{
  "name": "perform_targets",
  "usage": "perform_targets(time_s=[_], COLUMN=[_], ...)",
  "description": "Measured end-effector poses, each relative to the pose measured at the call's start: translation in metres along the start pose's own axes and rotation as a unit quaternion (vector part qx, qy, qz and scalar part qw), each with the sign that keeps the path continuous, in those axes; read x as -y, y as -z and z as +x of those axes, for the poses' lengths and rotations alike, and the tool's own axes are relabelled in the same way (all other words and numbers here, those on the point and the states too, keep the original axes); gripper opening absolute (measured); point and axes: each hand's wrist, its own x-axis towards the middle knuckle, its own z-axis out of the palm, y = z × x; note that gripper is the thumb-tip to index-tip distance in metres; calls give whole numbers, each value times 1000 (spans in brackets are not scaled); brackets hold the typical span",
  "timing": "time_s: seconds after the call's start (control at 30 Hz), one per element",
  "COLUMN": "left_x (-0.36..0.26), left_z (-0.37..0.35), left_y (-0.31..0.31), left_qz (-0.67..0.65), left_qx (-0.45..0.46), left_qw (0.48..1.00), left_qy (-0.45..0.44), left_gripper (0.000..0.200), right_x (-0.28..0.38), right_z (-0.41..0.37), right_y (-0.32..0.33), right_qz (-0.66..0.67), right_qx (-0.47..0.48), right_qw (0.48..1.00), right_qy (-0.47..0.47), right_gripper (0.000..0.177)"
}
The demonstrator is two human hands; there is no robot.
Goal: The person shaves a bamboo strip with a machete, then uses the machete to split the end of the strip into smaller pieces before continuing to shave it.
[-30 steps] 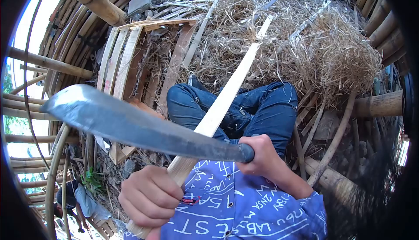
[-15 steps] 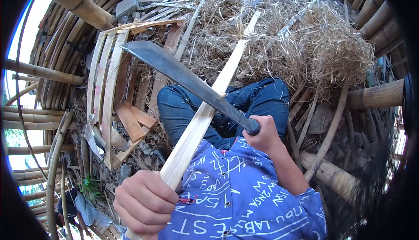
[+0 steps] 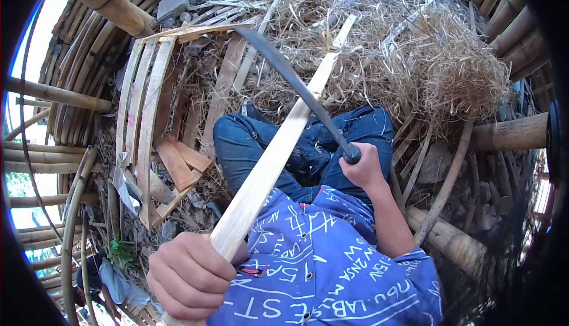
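Note:
My left hand [image 3: 189,277], at the lower left, is closed round the near end of a long pale wooden strip [image 3: 261,178]. The strip slants up and away over my lap, and its far end lies on a heap of shavings [image 3: 379,71]. In my right hand [image 3: 364,167] is the dark handle of a machete [image 3: 280,65]. Its blade points up to the left and crosses the strip beyond its middle, with a small curl of wood beside the crossing. More frayed wood hangs on the strip nearer its far end.
Several pale planks [image 3: 137,101] joined in a bent frame stand to the left, with short wood offcuts [image 3: 181,163] beside them. Bamboo poles [image 3: 510,130] close in on both sides. A grey block [image 3: 173,6] lies at the back left. My crossed legs [image 3: 249,148] are under the strip.
The machete has slid farther up the strip, away from my body, and its tip has swung up and right. My left hand has shifted slightly left.

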Motion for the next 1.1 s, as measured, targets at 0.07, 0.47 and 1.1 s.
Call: perform_targets(time_s=[0.07, 0.47, 1.1], left_x=[-1, -20, -14], left_z=[3, 8, -7], left_y=[1, 5, 4], left_qz=[-38, -79, 30], left_qx=[-14, -46, 27], left_qw=[999, 996, 998], left_qy=[-8, 1, 52], left_gripper=[21, 26, 42], right_x=[-10, -34, 113], right_z=[5, 8, -43], right_y=[2, -4, 18], right_qz=[-12, 13, 57], right_qx=[-21, -60, 184], right_qw=[1000, 994, 969], right_qy=[4, -91, 154], right_gripper=[19, 17, 20])
